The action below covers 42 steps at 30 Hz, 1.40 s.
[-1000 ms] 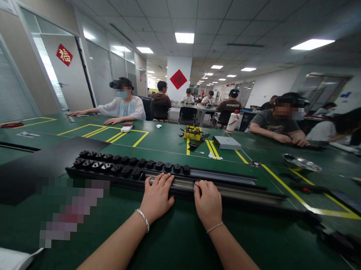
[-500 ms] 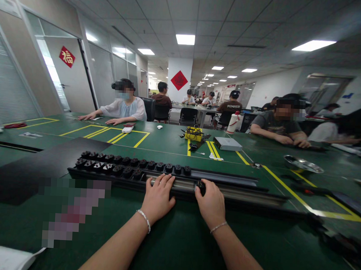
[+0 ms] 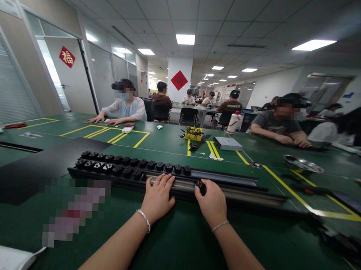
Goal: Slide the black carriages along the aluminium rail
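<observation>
Both your hands are at the near black track (image 3: pixel 250 197): your left hand (image 3: pixel 159 194) lies over it with fingers extended and loosely spread, while your right hand (image 3: pixel 211 201) is narrowed, thumb and fingers pinching a small black piece (image 3: pixel 200 187). Spread out before you is a green table (image 3: pixel 180 248), marked with yellow tape (image 3: pixel 142 139). Across it, to your left, sits a person in a pale top (image 3: pixel 127 108); to your right, a person in a dark T-shirt (image 3: pixel 267 125). A dark flat sheet (image 3: pixel 30 175) lies at your left. The near track runs crosswise in front of you, its silvery channel showing between your hands; a second track (image 3: pixel 226 177) lies just behind it. Beyond the tracks rests a pale grey box (image 3: pixel 227 144), with a steel dish (image 3: pixel 303 162) farther right, a red-topped white bottle (image 3: pixel 233 123) behind the box and a yellow holder (image 3: pixel 194 133) with dark cables to its left. Rows of black pieces (image 3: pixel 117 170) stand along the left parts of both tracks. Your pinched piece is at the near track, right of your left hand; whether it touches the channel, I cannot tell.
</observation>
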{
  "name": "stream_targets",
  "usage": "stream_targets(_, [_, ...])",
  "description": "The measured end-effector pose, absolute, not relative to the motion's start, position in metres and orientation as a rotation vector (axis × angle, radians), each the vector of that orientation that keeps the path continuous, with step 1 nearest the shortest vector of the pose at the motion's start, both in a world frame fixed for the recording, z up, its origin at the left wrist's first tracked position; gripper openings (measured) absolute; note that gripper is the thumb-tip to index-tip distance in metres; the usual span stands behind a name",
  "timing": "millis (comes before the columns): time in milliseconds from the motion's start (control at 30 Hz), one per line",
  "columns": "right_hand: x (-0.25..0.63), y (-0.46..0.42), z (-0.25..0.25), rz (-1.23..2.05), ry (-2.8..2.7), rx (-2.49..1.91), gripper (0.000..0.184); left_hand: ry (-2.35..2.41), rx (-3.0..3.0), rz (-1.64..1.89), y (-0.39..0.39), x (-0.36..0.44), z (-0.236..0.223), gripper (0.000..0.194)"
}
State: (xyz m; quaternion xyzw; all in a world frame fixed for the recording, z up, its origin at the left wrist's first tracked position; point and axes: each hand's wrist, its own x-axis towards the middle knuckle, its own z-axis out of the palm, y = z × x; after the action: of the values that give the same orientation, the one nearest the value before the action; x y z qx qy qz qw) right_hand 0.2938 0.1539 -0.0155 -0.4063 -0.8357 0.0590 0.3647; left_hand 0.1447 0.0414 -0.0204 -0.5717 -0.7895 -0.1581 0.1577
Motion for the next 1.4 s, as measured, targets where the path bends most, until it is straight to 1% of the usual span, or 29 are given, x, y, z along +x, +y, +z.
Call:
stream_targets(967, [0.2936, 0.1512, -0.0137, 0.101, -2.128, -1.077, 0.022, -2.271, -1.639, -0.419, 0.0421, 0.1432, -0.0222, 0.058])
stream_targets(1400, [0.2941, 0.1569, -0.0218, 0.098, -2.105, -1.039, 0.024, -2.248, -1.643, -0.498, 0.0418, 0.1435, -0.0221, 0.057])
